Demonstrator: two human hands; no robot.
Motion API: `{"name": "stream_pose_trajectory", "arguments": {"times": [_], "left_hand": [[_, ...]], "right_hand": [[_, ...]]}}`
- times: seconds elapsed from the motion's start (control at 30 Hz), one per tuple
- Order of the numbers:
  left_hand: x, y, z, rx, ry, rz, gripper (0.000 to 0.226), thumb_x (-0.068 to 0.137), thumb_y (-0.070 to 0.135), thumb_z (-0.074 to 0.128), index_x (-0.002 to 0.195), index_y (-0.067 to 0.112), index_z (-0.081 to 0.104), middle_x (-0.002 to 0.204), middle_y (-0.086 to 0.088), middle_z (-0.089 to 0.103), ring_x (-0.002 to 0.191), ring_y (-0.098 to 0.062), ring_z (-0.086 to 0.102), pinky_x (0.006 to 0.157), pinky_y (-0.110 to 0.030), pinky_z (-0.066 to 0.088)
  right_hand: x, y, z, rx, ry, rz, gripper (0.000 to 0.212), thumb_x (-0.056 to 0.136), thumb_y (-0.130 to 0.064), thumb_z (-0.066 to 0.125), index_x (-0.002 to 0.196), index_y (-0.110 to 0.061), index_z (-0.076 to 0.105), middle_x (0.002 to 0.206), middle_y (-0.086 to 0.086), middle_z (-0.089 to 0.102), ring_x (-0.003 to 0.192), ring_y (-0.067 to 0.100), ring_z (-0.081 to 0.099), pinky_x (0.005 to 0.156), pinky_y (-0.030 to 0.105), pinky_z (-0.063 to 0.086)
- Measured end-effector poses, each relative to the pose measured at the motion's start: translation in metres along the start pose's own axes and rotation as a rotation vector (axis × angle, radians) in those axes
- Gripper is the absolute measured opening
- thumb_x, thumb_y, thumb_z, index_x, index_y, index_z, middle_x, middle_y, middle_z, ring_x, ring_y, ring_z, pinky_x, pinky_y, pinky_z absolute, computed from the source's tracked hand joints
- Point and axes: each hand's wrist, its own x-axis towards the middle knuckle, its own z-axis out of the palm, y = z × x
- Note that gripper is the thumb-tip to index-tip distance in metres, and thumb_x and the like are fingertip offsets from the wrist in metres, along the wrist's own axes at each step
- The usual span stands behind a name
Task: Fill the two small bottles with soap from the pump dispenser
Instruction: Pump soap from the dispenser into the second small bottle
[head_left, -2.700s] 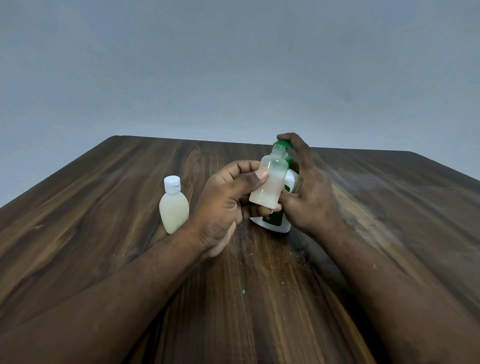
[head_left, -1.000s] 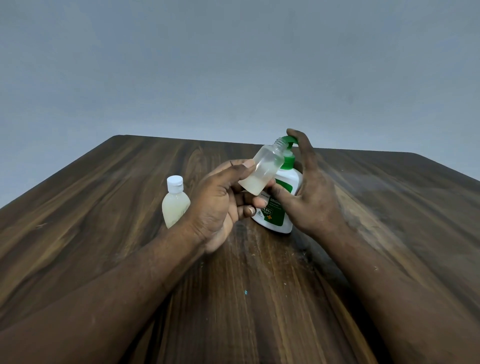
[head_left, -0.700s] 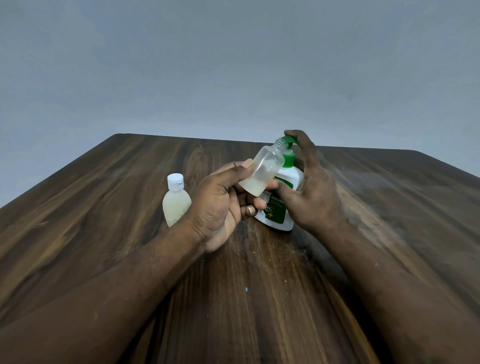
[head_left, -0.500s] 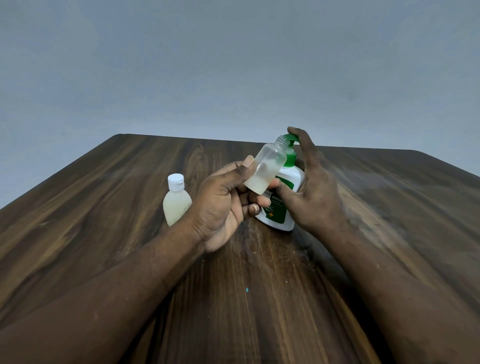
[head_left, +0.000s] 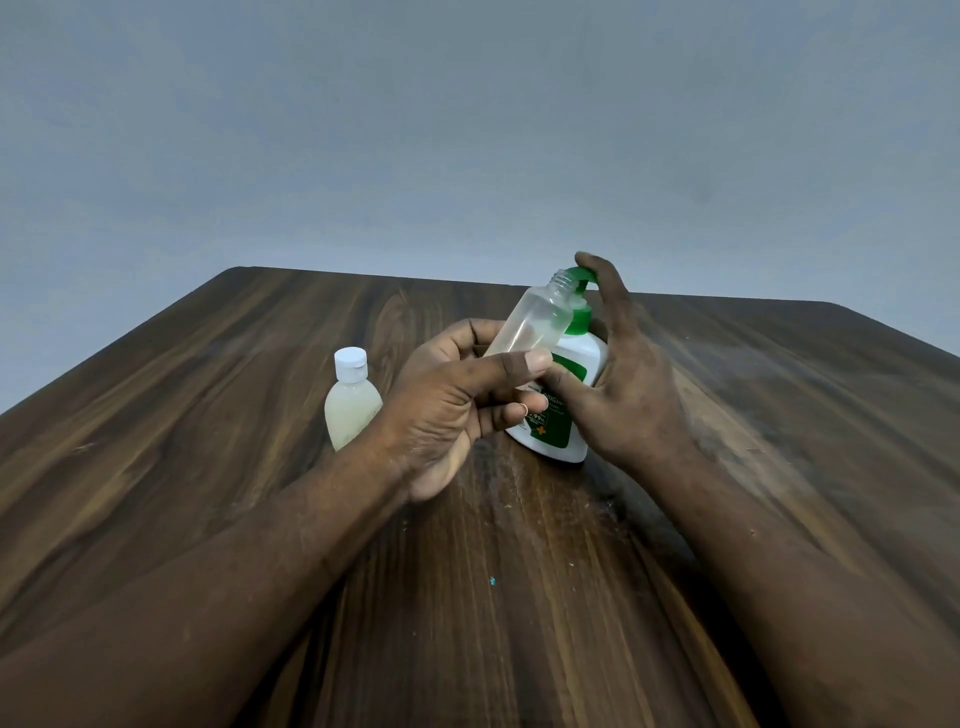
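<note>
The left hand (head_left: 457, 400) pinches the uncapped bottle (head_left: 535, 325), tilted toward one o'clock so its mouth meets the spout (head_left: 577, 274). The right hand (head_left: 628, 400) wraps the pump dispenser (head_left: 558, 426), forefinger on top, probably to press. The capped bottle (head_left: 352, 410) stands on the worktop (head_left: 208, 415) at nine o'clock.

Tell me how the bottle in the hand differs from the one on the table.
The held bottle is uncapped; the standing bottle wears a white cap. The held bottle tilts toward the pump dispenser in the left hand; the standing bottle is upright on the table. Both are small, translucent plastic.
</note>
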Motion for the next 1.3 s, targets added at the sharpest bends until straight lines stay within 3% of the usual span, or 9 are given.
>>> {"name": "stream_pose_trajectory", "arguments": {"times": [0.13,0.27,0.37,0.5,0.63,0.7,0.9,1.13,1.3], "left_hand": [[-0.0005,-0.0011,-0.0004,0.027,-0.018,0.009,0.046,0.074,0.027,0.081,0.112,0.004,0.071,0.083,-0.012,0.075,0.061,-0.014,0.070,0.053,-0.018,0.055],[-0.0017,-0.0053,0.0002,-0.022,-0.030,0.010,0.049,0.080,0.028,0.075,0.120,0.000,0.067,0.097,-0.027,0.075,0.062,-0.019,0.074,0.052,-0.021,0.058],[-0.0010,-0.0069,0.0004,-0.037,-0.031,0.002,0.050,0.086,0.026,0.069,0.123,-0.008,0.064,0.115,-0.040,0.069,0.061,-0.021,0.071,0.051,-0.022,0.055],[-0.0001,-0.0065,0.0013,-0.058,-0.022,-0.001,0.057,0.087,0.025,0.063,0.128,-0.015,0.059,0.107,-0.033,0.073,0.057,-0.021,0.063,0.050,-0.023,0.047],[0.0008,-0.0053,0.0007,-0.075,-0.026,-0.012,0.048,0.089,0.025,0.060,0.124,-0.009,0.063,0.105,-0.030,0.074,0.057,-0.021,0.062,0.051,-0.024,0.045],[0.0005,-0.0052,0.0007,-0.079,-0.032,-0.011,0.053,0.087,0.027,0.061,0.126,-0.009,0.062,0.105,-0.030,0.075,0.058,-0.021,0.061,0.051,-0.024,0.044],[-0.0011,-0.0075,-0.0005,-0.068,-0.059,-0.027,0.053,0.091,0.025,0.058,0.130,-0.011,0.060,0.105,-0.028,0.075,0.060,-0.022,0.061,0.055,-0.026,0.043],[0.0015,-0.0054,-0.0017,-0.114,-0.075,-0.061,0.054,0.093,0.026,0.057,0.132,-0.011,0.060,0.104,-0.029,0.072,0.058,-0.021,0.056,0.047,-0.021,0.044],[0.0023,-0.0040,-0.0009,-0.157,-0.086,-0.113,0.049,0.095,0.028,0.054,0.128,-0.006,0.061,0.100,-0.026,0.072,0.056,-0.018,0.053,0.047,-0.021,0.039]], "right_hand": [[0.0003,0.0019,0.0000,0.030,0.003,0.012,0.088,0.092,-0.032,0.082,0.162,-0.039,0.030,0.113,-0.019,0.071,0.080,0.004,0.072,0.066,0.016,0.055],[0.0002,0.0032,0.0019,0.035,0.016,-0.013,0.084,0.089,-0.020,0.082,0.159,-0.031,0.037,0.114,-0.046,0.060,0.093,0.008,0.071,0.070,0.021,0.057],[0.0005,0.0036,0.0013,0.042,0.016,-0.004,0.086,0.086,-0.015,0.082,0.158,-0.032,0.039,0.119,-0.029,0.067,0.097,0.013,0.074,0.077,0.039,0.060],[-0.0011,0.0032,0.0013,0.015,0.006,-0.024,0.089,0.084,-0.016,0.081,0.160,-0.031,0.037,0.116,-0.047,0.057,0.102,0.013,0.069,0.080,0.033,0.059],[-0.0011,0.0036,0.0019,0.011,0.017,-0.020,0.096,0.083,-0.013,0.080,0.164,-0.031,0.033,0.123,-0.023,0.065,0.101,0.010,0.066,0.081,0.023,0.054],[-0.0008,0.0032,0.0022,0.024,0.014,-0.017,0.095,0.082,-0.012,0.079,0.164,-0.030,0.033,0.120,-0.026,0.066,0.101,0.011,0.068,0.081,0.020,0.054],[-0.0004,0.0017,0.0026,0.065,-0.002,-0.006,0.085,0.076,-0.021,0.069,0.155,-0.031,0.040,0.107,-0.019,0.071,0.079,0.019,0.072,0.065,0.043,0.059],[-0.0016,0.0009,0.0021,0.062,-0.007,-0.031,0.090,0.080,-0.035,0.066,0.162,-0.031,0.031,0.117,-0.020,0.068,0.087,0.006,0.069,0.070,0.020,0.054],[-0.0016,0.0010,0.0012,0.044,0.004,0.002,0.092,0.084,-0.021,0.077,0.162,-0.038,0.031,0.115,-0.018,0.072,0.092,0.011,0.072,0.073,0.031,0.057]]}}
